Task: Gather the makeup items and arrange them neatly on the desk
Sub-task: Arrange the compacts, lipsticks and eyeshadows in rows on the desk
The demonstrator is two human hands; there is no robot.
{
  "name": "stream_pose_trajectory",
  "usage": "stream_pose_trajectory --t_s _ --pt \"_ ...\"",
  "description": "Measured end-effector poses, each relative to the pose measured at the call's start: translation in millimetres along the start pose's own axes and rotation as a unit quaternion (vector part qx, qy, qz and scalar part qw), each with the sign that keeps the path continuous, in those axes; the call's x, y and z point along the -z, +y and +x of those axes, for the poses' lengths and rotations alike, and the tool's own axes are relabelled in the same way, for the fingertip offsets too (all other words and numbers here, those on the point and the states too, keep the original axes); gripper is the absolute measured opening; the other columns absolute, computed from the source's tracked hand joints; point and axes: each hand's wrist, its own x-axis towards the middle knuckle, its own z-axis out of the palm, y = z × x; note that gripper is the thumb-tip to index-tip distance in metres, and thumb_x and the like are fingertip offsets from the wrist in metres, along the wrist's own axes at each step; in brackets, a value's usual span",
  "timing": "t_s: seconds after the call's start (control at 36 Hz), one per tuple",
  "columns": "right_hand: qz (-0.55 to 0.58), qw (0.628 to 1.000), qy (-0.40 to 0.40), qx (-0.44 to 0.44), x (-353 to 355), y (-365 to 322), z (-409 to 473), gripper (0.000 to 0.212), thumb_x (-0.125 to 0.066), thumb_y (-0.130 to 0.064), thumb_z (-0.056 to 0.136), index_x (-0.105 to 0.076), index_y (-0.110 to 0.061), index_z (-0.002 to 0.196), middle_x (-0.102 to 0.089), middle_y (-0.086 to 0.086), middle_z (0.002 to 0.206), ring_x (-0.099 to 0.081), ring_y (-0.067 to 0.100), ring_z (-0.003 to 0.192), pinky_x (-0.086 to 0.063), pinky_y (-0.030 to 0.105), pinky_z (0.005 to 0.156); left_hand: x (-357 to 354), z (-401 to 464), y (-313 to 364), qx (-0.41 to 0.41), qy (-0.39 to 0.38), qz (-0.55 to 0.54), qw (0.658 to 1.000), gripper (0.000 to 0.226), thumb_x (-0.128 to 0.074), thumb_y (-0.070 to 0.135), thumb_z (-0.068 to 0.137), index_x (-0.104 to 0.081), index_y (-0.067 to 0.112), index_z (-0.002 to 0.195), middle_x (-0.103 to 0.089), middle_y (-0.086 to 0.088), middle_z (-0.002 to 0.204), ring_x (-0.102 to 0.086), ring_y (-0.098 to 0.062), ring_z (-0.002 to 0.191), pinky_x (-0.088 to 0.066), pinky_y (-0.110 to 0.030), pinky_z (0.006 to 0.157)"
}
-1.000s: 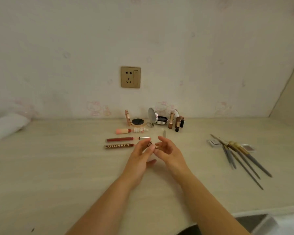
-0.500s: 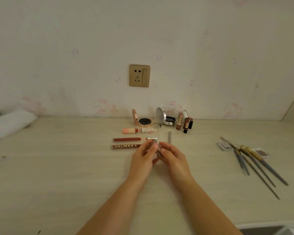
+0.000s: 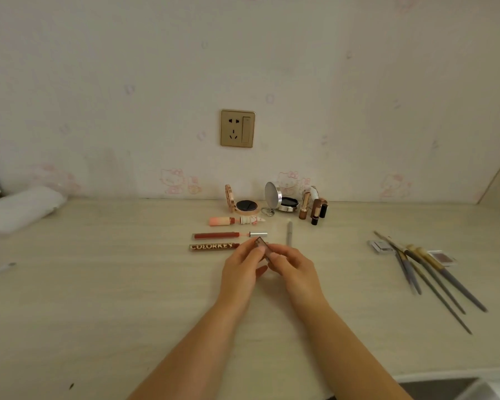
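Observation:
My left hand point(image 3: 241, 268) and my right hand point(image 3: 293, 268) meet at the desk's middle, both pinching a small clear case with a brown pan point(image 3: 262, 247), tilted on edge. Just beyond lie a lip gloss marked COLORKEY point(image 3: 212, 246), a red lip gloss tube point(image 3: 228, 235) and a pink tube point(image 3: 234, 220), all crosswise. A grey pencil point(image 3: 289, 233) lies to their right. Against the wall stand two open compacts point(image 3: 244, 204) point(image 3: 282, 199) and upright lipsticks point(image 3: 313, 209). At the right lie several brushes point(image 3: 433, 275) and two small eyeshadow pans point(image 3: 381, 246) point(image 3: 443, 257).
A gold wall socket point(image 3: 237, 128) sits above the compacts. A white cloth bundle point(image 3: 18, 209) lies at the desk's far left. A thin pale stick point(image 3: 0, 269) rests near the left edge. The desk's front edge point(image 3: 433, 375) runs at the lower right.
My hands have come together around the small case and shifted slightly forward. The view has turned a little to the left, so the brushes sit farther right.

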Motion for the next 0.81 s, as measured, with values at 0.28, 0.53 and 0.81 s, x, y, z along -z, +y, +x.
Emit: stream_pose_trajectory --t_s 0.28,0.53,0.81 --pt "-0.18 0.969 0.056 0.158 -6 0 -4 0.044 -0.076 -0.011 0.07 -0.054 -0.037 0.098 -0.052 -0.011 0.104 -0.053 -0.007 0.096 -0.042 0.005 0.084 3 6 -5 0.001 0.032 0.087 0.996 0.023 -0.063 0.021 0.088 -0.06 0.039 0.102 -0.066 0.003 0.111 -0.064 -0.012 0.102 -0.051 -0.024 0.083" --pt "-0.077 0.996 0.035 -0.005 0 0 1 0.013 -0.052 -0.02 0.094 -0.065 -0.017 0.092 -0.063 -0.003 0.076 -0.055 0.002 0.057 -0.041 0.009 0.047 4 4 -4 -0.006 0.063 0.06 0.996 0.021 -0.062 0.01 0.087 -0.058 0.029 0.095 -0.066 -0.007 0.108 -0.064 -0.021 0.099 -0.052 -0.042 0.089" --pt "-0.073 0.995 0.066 -0.022 3 -2 2 0.013 -0.057 -0.016 0.091 -0.068 -0.015 0.085 -0.067 0.0 0.075 -0.061 0.008 0.065 -0.045 0.01 0.049 6 -4 4 -0.165 -0.031 0.44 0.882 0.061 -0.071 0.026 0.077 -0.048 0.023 0.134 -0.044 0.005 0.135 -0.036 -0.011 0.13 -0.035 -0.024 0.105"
